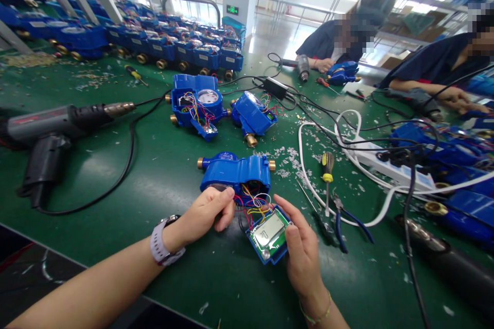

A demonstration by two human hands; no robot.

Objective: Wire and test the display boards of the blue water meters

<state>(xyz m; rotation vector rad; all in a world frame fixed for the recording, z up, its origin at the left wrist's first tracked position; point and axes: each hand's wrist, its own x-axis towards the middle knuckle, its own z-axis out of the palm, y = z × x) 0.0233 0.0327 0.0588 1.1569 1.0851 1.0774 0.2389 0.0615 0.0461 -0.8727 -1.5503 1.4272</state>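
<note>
My right hand (pixel 304 252) grips a display circuit board (pixel 270 234) by its right edge, thumb on the front. The board sits in a blue frame, has a small LCD screen and is tilted toward me. Red, yellow, white and black wires (pixel 252 211) run from it into the open housing of a blue water meter (pixel 235 175), which lies on the bench with brass ends at both sides. Close to the meter's near side, my left hand (pixel 212 211) is closed, thumb pressed against the curled fingers. Whatever may be between them is hidden.
Two more opened meters (pixel 198 105) (pixel 254 113) lie behind. A heat gun (pixel 65 128) is at left. Screwdriver (pixel 328 169), pliers (pixel 343 223), white power strip (pixel 389 164) and cables are at right. Rows of meters (pixel 173 46) stand at the back. Two people work across the bench.
</note>
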